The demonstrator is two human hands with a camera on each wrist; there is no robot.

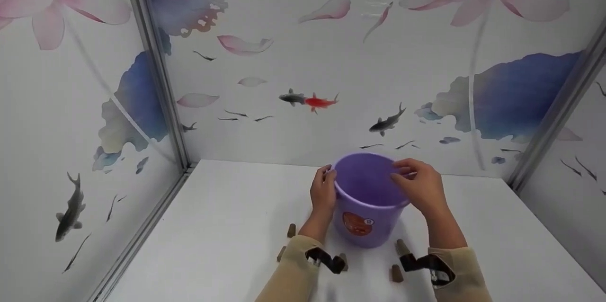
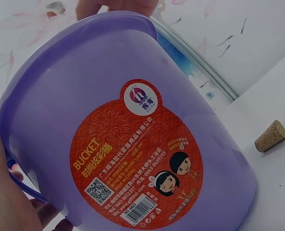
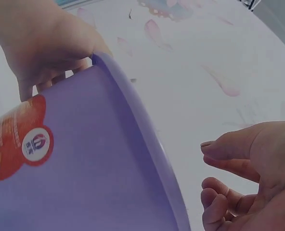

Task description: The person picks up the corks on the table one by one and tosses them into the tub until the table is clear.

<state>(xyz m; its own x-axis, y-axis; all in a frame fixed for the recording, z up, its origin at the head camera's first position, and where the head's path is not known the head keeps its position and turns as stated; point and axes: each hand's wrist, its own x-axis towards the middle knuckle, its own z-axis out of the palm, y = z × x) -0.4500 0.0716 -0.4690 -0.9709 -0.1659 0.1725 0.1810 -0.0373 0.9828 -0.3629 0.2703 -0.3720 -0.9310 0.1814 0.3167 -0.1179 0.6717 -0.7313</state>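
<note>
A purple plastic bucket with a red printed label stands on the white table, its mouth facing up. My left hand grips it at the left of the rim, fingers along the outer wall; part of the purple handle runs beside those fingers. Over the right side of the rim is my right hand. In the right wrist view this right hand is apart from the bucket, its fingers loosely bent around nothing.
Several brown tapered corks lie around the bucket: one cork to its left, another cork in front on the right. White panels printed with lotus flowers and fish enclose the table at the back and sides.
</note>
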